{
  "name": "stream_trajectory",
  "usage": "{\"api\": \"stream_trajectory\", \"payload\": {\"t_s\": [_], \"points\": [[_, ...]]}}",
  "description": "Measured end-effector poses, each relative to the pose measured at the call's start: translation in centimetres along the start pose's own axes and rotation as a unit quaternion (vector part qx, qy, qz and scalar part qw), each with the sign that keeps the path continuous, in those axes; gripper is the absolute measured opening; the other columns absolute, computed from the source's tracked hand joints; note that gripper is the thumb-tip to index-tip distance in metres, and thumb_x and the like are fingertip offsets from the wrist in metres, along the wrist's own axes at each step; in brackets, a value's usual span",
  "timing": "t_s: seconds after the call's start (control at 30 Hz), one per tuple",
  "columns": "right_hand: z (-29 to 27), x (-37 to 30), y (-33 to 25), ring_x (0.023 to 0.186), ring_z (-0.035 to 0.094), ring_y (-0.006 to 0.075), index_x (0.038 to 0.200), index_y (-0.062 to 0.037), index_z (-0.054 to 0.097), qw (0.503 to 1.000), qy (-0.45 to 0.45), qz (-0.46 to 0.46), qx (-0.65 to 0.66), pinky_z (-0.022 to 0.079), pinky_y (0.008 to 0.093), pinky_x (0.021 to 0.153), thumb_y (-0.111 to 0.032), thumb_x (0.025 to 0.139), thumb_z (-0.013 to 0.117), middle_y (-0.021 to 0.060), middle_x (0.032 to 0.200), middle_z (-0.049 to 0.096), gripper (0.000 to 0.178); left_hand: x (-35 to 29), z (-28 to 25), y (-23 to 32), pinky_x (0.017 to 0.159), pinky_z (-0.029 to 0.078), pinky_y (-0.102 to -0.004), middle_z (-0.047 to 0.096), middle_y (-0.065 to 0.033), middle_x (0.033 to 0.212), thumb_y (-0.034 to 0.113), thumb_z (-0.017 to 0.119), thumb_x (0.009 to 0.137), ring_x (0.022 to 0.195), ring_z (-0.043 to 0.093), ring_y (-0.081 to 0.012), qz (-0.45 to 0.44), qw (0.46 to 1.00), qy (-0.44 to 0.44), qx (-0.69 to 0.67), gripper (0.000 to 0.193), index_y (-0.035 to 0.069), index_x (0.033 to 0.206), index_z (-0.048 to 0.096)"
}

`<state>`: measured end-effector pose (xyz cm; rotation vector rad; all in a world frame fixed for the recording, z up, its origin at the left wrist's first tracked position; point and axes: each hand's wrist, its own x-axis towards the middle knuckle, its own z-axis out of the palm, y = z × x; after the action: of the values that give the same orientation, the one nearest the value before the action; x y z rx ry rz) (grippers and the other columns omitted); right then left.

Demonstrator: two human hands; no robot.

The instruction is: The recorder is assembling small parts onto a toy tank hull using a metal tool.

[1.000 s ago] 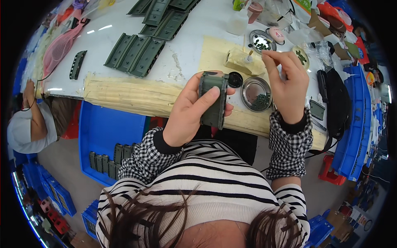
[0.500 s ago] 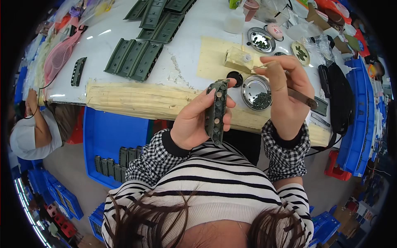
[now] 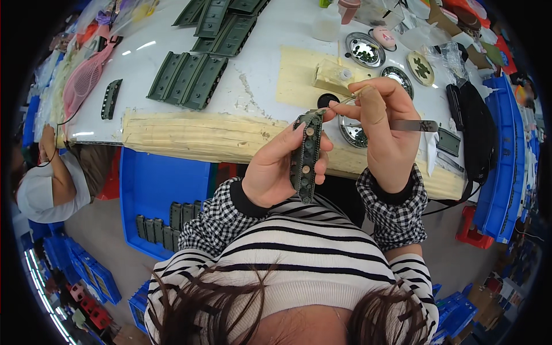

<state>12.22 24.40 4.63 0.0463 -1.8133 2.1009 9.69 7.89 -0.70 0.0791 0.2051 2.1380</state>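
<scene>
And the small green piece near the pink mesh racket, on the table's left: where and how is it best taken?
Probably across its middle, from above, thumb and fingers on the long sides: the green piece is slim and lies apart from the green panels and racket.

- This is a workshop: a long white table (image 3: 282,31) has a front edge wrapped in yellowish covering (image 3: 195,136).
- Matching green parts (image 3: 187,80) lie side by side on it, in batches.
- Round metal dishes (image 3: 357,39) hold tiny dark pieces.
- The right hand (image 3: 380,135) grips a slim metal tool (image 3: 415,125).
- A blue tray (image 3: 164,181) below holds rows of dark green pieces (image 3: 152,230).
- Another person (image 3: 54,190) is at the same table.
- Blue crates (image 3: 95,273) stand on the floor.
</scene>
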Motion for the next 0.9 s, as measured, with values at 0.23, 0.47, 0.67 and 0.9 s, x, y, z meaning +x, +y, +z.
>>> {"api": "stream_trajectory", "payload": {"t_s": [0.23, 0.47, 0.67, 0.9], "points": [[-0.3, 0.4, 0.1, 0.080, 0.064, 0.0140, 0.100, 0.0063, 0.056, 0.999, 0.032, -0.012, -0.005, 0.055, 0.0252, 0.073, -0.013, 0.095, 0.055, 0.0098, 0.096, 0.061, 0.020, -0.1, -0.2, 0.3, 0.071, 0.057, -0.0329, 0.062, -0.0092, 0.100, 0.028, 0.042, 0.100, 0.080, 0.063, -0.0171, -0.003, 1.000, 0.002, 0.029, 0.049, 0.004, 0.142, 0.029], [-2.8, 3.3, 1.8, 0.060, 0.055, 0.0119, 0.092, -0.0033, 0.068, 0.893, 0.099, -0.200, -0.392, 0.045, 0.0260, 0.056, -0.005, 0.084, 0.066, 0.0056, 0.081, 0.058, 0.008, -0.1, 1.9, 1.2, 0.088, 0.052, -0.0374, 0.054, -0.0143, 0.120, 0.032, 0.034, 0.102, 0.099, 0.060, -0.0217, 0.032, 0.987, 0.065, 0.141, 0.053, 0.006, 0.146, 0.020], [-2.0, 3.0, 1.8, 0.064, 0.058, 0.0161, 0.092, -0.0052, 0.068, 0.862, 0.110, -0.198, -0.454, 0.048, 0.0246, 0.059, 0.001, 0.078, 0.068, 0.0067, 0.081, 0.057, 0.015, -0.4, 1.9, 1.5, 0.094, 0.049, -0.0335, 0.050, -0.0123, 0.128, 0.024, 0.040, 0.101, 0.108, 0.054, -0.0151, 0.122, 0.895, 0.081, 0.421, 0.054, 0.005, 0.148, 0.020], [-0.5, 0.9, 0.1, 0.077, 0.059, 0.0105, 0.096, 0.0041, 0.060, 0.972, -0.016, -0.152, -0.176, 0.049, 0.0202, 0.066, -0.003, 0.090, 0.059, 0.0084, 0.092, 0.059, 0.009, -0.8, 1.5, 1.6, 0.070, 0.040, -0.0206, 0.051, -0.0032, 0.103, 0.009, 0.060, 0.090, 0.084, 0.046, -0.0072, 0.172, 0.732, 0.090, 0.653, 0.051, 0.008, 0.139, 0.045]]}}
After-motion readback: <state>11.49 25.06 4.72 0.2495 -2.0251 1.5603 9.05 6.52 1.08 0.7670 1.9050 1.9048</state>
